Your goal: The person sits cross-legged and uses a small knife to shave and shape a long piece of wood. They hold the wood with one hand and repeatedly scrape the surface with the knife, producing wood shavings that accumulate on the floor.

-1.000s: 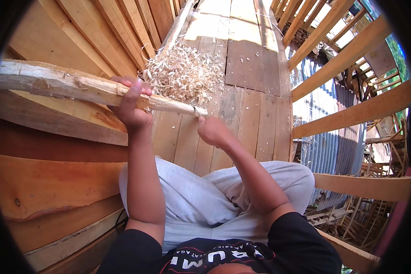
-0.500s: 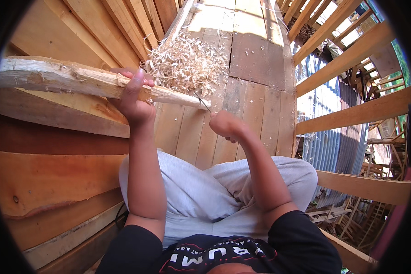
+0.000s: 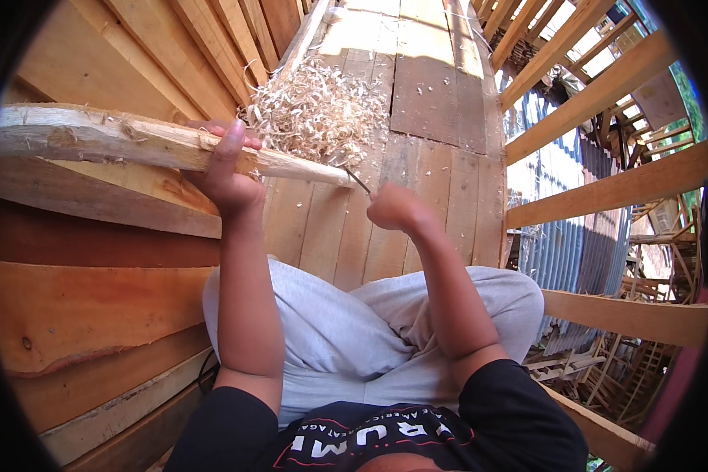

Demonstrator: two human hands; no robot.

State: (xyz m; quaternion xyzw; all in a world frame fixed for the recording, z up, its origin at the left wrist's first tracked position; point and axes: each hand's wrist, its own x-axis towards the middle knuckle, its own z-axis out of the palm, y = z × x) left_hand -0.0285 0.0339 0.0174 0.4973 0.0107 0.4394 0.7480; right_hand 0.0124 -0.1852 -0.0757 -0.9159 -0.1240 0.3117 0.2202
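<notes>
A long, rough-hewn wooden pole (image 3: 134,141) reaches in from the left and narrows to a pale tip at its right end. My left hand (image 3: 230,169) is wrapped round it a little short of the tapered part, thumb on top. My right hand (image 3: 397,208) is closed in a fist on a knife, whose handle the fingers hide. The thin dark knife blade (image 3: 358,181) slants up and left to the pole's tip and seems to touch it. Curled wood shavings (image 3: 315,110) lie heaped on the floor just beyond the tip.
Stacked planks and boards (image 3: 94,307) stand close along my left side. Plank flooring (image 3: 417,181) runs ahead, dotted with loose chips. To the right is a wooden railing (image 3: 606,200), with corrugated metal sheets (image 3: 570,236) beyond and below. My crossed legs (image 3: 346,315) are under my forearms.
My right hand has shifted slightly right and up with the knife, its blade now at the very tip. The pole's end looks a little shorter or lower. My left hand keeps its hold.
</notes>
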